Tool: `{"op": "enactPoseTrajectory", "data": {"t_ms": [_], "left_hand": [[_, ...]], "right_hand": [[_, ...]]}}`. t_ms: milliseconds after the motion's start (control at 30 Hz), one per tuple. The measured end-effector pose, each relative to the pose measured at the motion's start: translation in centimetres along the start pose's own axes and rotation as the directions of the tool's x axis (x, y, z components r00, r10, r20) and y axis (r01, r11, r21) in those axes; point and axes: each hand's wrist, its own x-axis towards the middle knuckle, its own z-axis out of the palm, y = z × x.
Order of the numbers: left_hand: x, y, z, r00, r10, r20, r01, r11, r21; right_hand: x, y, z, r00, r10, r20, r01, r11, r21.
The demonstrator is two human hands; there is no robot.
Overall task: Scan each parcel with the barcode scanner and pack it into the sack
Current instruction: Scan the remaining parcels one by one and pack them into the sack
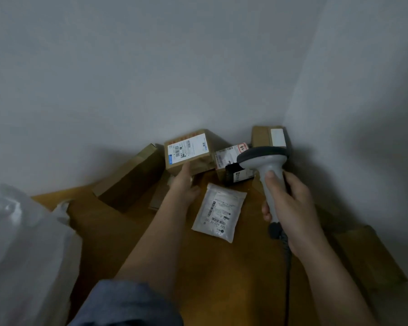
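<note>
My right hand (pixel 290 203) grips the handle of a grey barcode scanner (pixel 264 161), whose dark head faces the parcels by the wall. My left hand (pixel 185 182) holds the near lower edge of a cardboard box (pixel 189 151) with a white shipping label, tilted up toward me. A flat white padded mailer (pixel 219 211) with barcodes lies on the brown table (pixel 210 267) between my hands. The translucent white sack (pixel 21 243) bulges at the far left.
More parcels crowd the corner: a long brown box (pixel 130 177) to the left, a labelled box (pixel 229 158) behind the scanner and a box (pixel 269 136) against the wall. Another carton (pixel 368 255) sits at the right. The scanner's black cable (pixel 286 267) hangs down.
</note>
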Motion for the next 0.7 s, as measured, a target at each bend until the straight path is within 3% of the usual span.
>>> {"op": "enactPoseTrajectory", "data": {"t_ms": [67,133,367,533,700], "left_hand": [[1.5,0.3,1.4,0.963,-0.18,0.202,0.214,0.963,-0.163],[3.4,0.0,2.6,0.92,-0.242,0.309,0.334,0.896,-0.292],[6.0,-0.9,3.9,0.922,-0.173,0.345,0.319,0.845,-0.428],[4.8,-2.5,1.6,0.942,-0.16,0.296,0.25,0.922,-0.295],[0.6,-5.8,-2.4,0.935,-0.29,0.204,0.319,0.938,-0.132]], "right_hand": [[0.9,1.0,0.2,1.0,0.03,-0.006,-0.03,1.0,0.0],[1.7,1.6,0.1,0.999,0.053,-0.007,-0.053,0.999,0.001],[2.6,2.4,-0.9,0.996,0.081,-0.037,-0.081,0.997,-0.003],[1.5,1.9,-1.5,0.995,0.083,-0.054,-0.082,0.996,0.018],[-1.3,0.2,-2.0,0.998,0.05,-0.046,-0.05,0.999,0.012]]}}
